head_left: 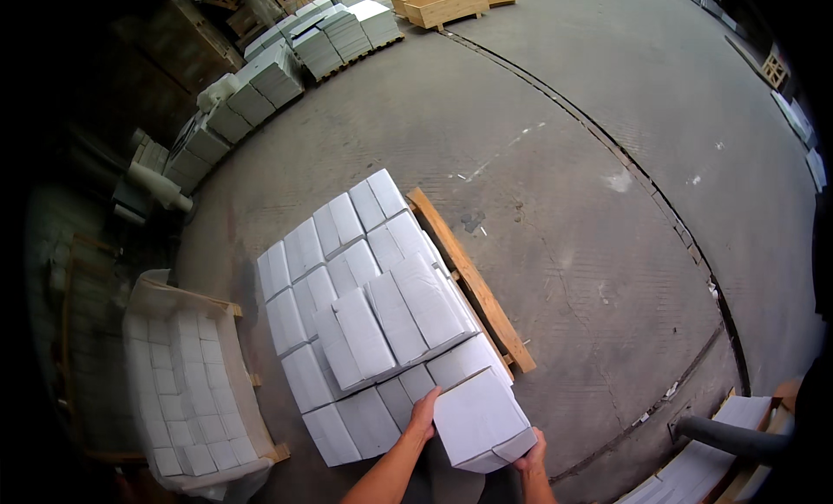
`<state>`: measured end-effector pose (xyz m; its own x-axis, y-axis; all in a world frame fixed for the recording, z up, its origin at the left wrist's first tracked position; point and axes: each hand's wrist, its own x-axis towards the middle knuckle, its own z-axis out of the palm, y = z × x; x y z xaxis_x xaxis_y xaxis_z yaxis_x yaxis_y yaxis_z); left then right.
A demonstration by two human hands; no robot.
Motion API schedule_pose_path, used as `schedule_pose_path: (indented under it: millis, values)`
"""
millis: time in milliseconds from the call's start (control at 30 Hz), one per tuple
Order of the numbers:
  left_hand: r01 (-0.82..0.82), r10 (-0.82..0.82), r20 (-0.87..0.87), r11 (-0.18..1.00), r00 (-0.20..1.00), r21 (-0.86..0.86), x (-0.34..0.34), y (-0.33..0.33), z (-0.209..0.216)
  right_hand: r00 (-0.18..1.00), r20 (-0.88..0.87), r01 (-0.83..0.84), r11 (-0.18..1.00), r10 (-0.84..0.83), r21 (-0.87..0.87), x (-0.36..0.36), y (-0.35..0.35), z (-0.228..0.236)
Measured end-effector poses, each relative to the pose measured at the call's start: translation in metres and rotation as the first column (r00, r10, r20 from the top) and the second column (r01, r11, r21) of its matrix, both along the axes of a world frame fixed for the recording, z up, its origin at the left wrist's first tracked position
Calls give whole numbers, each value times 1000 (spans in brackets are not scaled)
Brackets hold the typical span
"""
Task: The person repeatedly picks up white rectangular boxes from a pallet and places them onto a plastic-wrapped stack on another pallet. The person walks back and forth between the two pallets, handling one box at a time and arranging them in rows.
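Observation:
A white block (pixel 480 420) is held between both my hands, just above the near corner of a stack of white blocks (pixel 364 304). My left hand (pixel 423 415) presses its left side and my right hand (pixel 528 456) grips its lower right corner. The stack sits on a wooden pallet (pixel 473 283) and has several blocks in two layers. My forearms enter from the bottom edge.
A wooden crate (pixel 186 378) lined with plastic and filled with white blocks stands at the left. More stacks of blocks (pixel 278 70) line the far left. Wooden crates (pixel 442 2) stand at the back. A groove (pixel 659 209) runs across the concrete floor.

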<state>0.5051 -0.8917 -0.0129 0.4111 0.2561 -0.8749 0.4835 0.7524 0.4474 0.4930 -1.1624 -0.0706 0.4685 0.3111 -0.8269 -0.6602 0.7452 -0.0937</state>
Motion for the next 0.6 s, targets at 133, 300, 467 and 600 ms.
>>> schedule_pose_path:
  millis: [133, 300, 467, 600]
  values:
    - [-72, 70, 37, 997, 997, 33, -23, -10, 8, 998, 40, -38, 999, 38, -15, -7, -7, 11]
    - [-289, 290, 28, 956, 957, -49, -97, -21, 37, 968, 25, -243, 962, 248, -125, -35, -38, 45]
    - [-449, 449, -22, 893, 893, -39, -193, -33, 136, 888, -50, -453, 889, 456, 64, -61, -7, 160]
    - [-488, 496, 20, 860, 868, -147, -225, -28, 194, 827, 23, -562, 827, 561, 19, -85, -2, 181]
